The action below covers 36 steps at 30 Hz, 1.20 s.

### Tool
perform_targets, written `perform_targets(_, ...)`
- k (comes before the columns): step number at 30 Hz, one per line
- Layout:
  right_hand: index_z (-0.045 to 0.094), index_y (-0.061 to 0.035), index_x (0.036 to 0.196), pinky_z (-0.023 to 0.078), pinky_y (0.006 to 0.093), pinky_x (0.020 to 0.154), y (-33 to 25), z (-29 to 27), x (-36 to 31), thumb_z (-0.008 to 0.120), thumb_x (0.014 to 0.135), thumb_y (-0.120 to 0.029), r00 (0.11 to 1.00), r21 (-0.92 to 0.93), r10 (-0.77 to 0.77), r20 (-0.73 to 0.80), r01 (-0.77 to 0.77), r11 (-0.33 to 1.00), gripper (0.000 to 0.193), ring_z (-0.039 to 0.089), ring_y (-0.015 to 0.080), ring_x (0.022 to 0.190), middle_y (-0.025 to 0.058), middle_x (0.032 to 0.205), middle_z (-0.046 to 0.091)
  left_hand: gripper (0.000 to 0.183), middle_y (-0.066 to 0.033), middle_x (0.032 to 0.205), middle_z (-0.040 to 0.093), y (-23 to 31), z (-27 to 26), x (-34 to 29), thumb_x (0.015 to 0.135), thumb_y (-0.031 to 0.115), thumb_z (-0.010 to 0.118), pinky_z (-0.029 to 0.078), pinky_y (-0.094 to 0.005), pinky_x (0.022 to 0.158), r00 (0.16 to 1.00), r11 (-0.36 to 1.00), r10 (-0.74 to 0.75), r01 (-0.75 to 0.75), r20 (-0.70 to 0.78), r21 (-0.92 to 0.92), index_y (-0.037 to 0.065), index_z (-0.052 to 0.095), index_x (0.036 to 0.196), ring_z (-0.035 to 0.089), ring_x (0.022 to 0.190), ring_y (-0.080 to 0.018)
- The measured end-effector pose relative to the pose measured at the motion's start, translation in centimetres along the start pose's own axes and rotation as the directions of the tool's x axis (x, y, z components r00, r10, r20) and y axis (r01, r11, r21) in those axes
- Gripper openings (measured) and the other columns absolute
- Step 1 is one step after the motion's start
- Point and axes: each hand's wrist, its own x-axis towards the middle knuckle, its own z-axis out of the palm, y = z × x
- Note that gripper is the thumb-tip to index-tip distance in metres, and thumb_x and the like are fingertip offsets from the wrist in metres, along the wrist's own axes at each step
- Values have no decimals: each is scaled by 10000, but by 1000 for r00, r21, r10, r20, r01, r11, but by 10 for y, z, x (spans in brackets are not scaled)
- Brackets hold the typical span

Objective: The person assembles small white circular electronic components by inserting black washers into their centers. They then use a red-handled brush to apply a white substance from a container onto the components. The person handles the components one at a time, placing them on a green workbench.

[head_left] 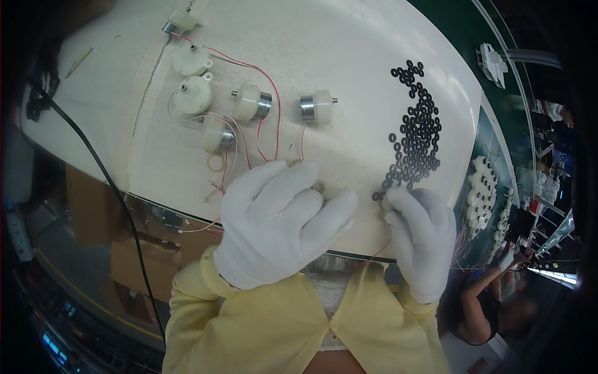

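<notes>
Far left, I get a black cable (118, 181) running down across the table's edge, cardboard boxes (140, 265) below it, and a thin stick (78, 63) lying on the white table (355, 56). Next, a loose group of geared motors: one at the top (180, 22), tipped over; two pale round ones (192, 60) (192, 95) with shafts facing up, one just below the other; a fourth (217, 134) lower down, on its side, with a pale ring (215, 163) near it. Right of those, a motor on its side (252, 103), silver end to the right, then a lone motor (317, 107), silver end to the left. Red and white wires (278, 106) trail between them toward the near edge.

Left hand (283, 218), white glove, sits at the near edge below the lone motor, fingers bent, thumb pointing right; I can't tell if it grips anything. Right hand (420, 234), also gloved, well apart from the left one, thumb and finger near each other beside the lowest black rings (417, 134); can't tell its grip either. The rings lie in a long heap above it. Far right: pale round parts (481, 196) on another surface, a co-worker (492, 305) below.
</notes>
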Motion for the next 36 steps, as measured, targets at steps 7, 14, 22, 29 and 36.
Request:
perform_targets(7,662,-207,1139,416,368,760,5,-25,-11,740,769,-169,977,-235,-128,172,167,958,380,566,221,820,12,933,581,420,9,905,516,-1,1,-1,679,311,773,477,-409,857,1000,1000,4,-4,6,0,231,668,1078,558,1039,-225)
perform_targets(14,653,-191,1110,418,371,740,10,-31,-11,738,777,-197,956,-227,-144,256,204,952,344,566,217,810,0,930,580,388,16,903,523,1,-2,0,715,314,764,460,-425,886,999,1000,7,-8,49,17,240,675,1085,561,1052,-222)
perform_targets(22,667,-71,1040,463,374,696,28,-9,-16,692,881,-160,998,72,18,60,-23,997,184,649,257,724,51,832,688,348,13,893,535,1,-1,1,750,335,755,449,-430,884,999,999,22,-24,39,33,232,692,1077,568,1041,-227)
perform_targets(29,687,8,1014,502,313,600,61,11,-44,622,934,-84,878,162,419,-232,-390,906,138,648,223,614,106,746,688,308,0,807,539,3,-6,8,728,252,744,463,-424,826,993,998,27,-32,113,45,199,692,1028,586,974,-238)
perform_targets(36,629,-44,1228,504,342,662,38,3,-41,770,832,-341,949,163,260,-179,-233,959,515,632,258,677,94,832,662,309,-11,787,542,4,-3,13,710,237,764,483,-414,764,995,995,54,-60,81,79,170,694,1003,593,942,-250)
